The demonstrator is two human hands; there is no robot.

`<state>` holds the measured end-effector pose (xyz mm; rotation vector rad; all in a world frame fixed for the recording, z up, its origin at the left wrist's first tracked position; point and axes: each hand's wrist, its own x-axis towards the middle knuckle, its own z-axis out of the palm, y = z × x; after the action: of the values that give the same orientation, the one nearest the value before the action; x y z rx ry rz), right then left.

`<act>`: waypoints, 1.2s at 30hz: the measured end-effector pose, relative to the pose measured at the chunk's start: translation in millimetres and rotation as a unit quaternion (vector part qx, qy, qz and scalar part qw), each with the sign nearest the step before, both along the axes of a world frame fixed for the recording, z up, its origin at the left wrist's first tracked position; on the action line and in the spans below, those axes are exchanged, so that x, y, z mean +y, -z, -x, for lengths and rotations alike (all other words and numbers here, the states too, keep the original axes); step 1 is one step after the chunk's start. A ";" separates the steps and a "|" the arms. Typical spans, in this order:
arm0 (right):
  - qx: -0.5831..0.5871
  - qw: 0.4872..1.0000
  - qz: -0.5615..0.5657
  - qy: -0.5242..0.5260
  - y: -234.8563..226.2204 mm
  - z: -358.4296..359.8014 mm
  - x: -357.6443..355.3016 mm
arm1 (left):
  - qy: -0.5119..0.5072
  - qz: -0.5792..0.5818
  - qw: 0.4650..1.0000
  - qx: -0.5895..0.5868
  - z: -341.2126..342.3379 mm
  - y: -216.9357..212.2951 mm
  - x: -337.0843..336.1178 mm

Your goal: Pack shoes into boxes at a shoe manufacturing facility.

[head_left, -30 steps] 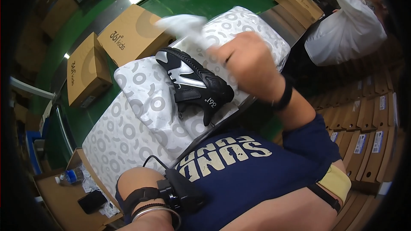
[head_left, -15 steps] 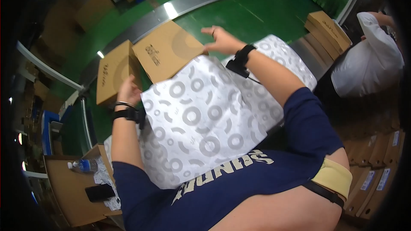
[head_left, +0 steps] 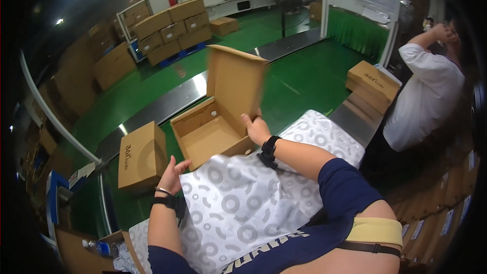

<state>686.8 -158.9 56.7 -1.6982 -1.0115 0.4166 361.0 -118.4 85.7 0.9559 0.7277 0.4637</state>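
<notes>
A brown cardboard box (head_left: 210, 139) stands in front of me with its hinged lid (head_left: 233, 78) raised; its inside looks bare. My right hand (head_left: 258, 131) grips the lid's right edge, thumb on the inner face and fingers behind. At the box's near left corner is my left hand (head_left: 173, 176), thumb and fingers apart, fingertips at the cardboard. White wrapping paper (head_left: 238, 195) with grey rings and arcs spreads between my forearms and hides the box's near side. More patterned paper (head_left: 329, 139) lies to the right.
A closed box (head_left: 142, 157) stands to the left, and stacked boxes (head_left: 373, 86) are at the right beside a person in a white top (head_left: 426, 96). A metal rail (head_left: 167, 101) runs behind. Lower left, a carton (head_left: 81, 253) holds a bottle (head_left: 99, 247).
The middle box's lid has swung up, and my right hand now holds it. My left hand has come to the box's near corner. The view has tilted up.
</notes>
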 end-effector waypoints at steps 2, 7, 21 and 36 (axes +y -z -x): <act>0.451 0.892 0.036 -0.028 6.6 -3.7 -0.1 | -0.020 0.003 0.989 0.149 1.8 15.2 -5.3; 0.379 0.906 0.177 -0.064 23.5 -18.3 -31.0 | -0.097 -0.174 0.962 0.185 2.8 9.7 -17.7; 0.216 0.851 0.199 -0.435 -45.5 41.8 -210.6 | -0.162 -0.218 0.959 0.077 2.6 8.6 -212.1; -0.047 0.943 0.177 -0.278 -20.1 63.7 47.4 | 0.023 -0.409 0.722 0.557 8.2 37.4 101.2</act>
<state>623.1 -111.6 76.8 -1.7343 -1.5641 0.9362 352.8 -17.3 48.2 2.1605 1.6432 0.0785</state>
